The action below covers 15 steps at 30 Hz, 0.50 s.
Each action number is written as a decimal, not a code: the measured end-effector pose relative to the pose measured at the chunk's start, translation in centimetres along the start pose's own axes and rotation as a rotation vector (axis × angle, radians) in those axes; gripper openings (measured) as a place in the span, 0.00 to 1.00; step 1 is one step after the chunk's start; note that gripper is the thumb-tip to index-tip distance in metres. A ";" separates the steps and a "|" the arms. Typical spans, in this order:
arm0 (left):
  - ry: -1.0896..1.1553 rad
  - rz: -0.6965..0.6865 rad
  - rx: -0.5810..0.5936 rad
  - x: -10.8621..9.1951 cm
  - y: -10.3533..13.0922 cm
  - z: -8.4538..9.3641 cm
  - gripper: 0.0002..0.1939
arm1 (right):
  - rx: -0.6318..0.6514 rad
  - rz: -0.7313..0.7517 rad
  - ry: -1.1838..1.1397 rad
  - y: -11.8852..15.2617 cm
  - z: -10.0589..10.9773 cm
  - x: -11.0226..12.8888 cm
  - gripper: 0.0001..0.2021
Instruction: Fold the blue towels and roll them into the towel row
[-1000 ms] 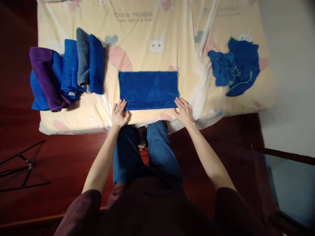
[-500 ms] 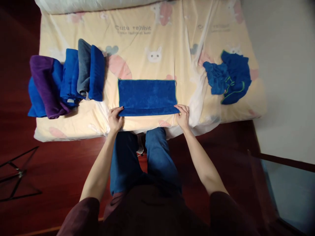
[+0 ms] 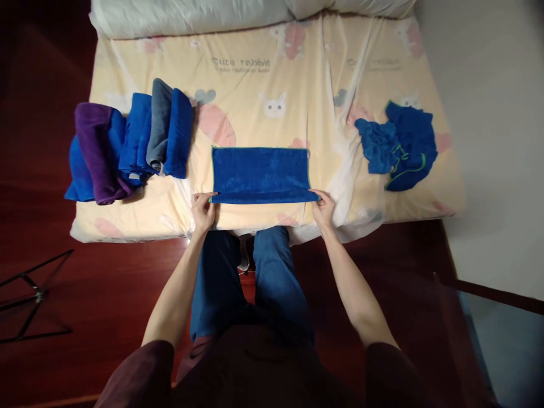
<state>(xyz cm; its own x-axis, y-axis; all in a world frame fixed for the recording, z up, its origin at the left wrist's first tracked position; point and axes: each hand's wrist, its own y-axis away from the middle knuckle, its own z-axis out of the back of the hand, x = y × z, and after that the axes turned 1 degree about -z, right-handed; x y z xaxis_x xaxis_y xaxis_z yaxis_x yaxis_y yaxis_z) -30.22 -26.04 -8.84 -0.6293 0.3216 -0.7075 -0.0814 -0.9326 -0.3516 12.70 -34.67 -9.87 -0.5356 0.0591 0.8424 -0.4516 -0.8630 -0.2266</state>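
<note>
A blue towel (image 3: 260,169) with green edging lies spread on the bed in front of me, its near long edge folded over in a narrow strip. My left hand (image 3: 204,209) pinches the left end of that fold between thumb and fingers. At the right end, my right hand (image 3: 323,208) grips the other corner the same way. The strip looks stretched between both hands, slightly raised along the near side. The far part of the towel rests flat on the sheet.
Left of the towel sit rolled towels: a purple one (image 3: 97,153), a grey one (image 3: 158,127) and several blue ones (image 3: 180,133). Crumpled blue cloths (image 3: 410,144) lie at the right. A pale bedding roll (image 3: 191,17) spans the back. A black metal stand (image 3: 38,296) is on the floor.
Both hands have shifted slightly outward at the towel's near corners, and the folded strip now looks narrower and lifted. The whole view has moved a little.
</note>
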 end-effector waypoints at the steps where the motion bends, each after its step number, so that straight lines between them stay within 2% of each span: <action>1: -0.015 0.018 -0.011 -0.1 0.0 0.0 0.18 | -0.025 -0.027 0.003 0.0 -0.1 -0.1 0.14; 4: -0.034 0.084 -0.058 -0.1 0.1 -0.2 0.21 | -0.100 -0.083 -0.030 -0.1 -0.6 -0.7 0.13; 9: 0.005 0.189 -0.116 0.0 0.2 -0.5 0.22 | -0.147 -0.123 -0.066 -0.1 -1.0 -1.4 0.24; 15: 0.061 0.217 -0.156 0.1 0.4 -0.9 0.21 | -0.193 -0.136 -0.086 0.1 -1.3 -0.8 0.28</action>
<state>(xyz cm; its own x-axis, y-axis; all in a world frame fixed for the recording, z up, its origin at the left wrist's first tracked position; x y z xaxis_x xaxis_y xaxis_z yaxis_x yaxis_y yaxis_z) -29.57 -26.23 -9.61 -0.5708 0.1312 -0.8105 0.1731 -0.9457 -0.2750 12.18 -34.16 -11.17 -0.4013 0.1180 0.9083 -0.6481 -0.7373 -0.1905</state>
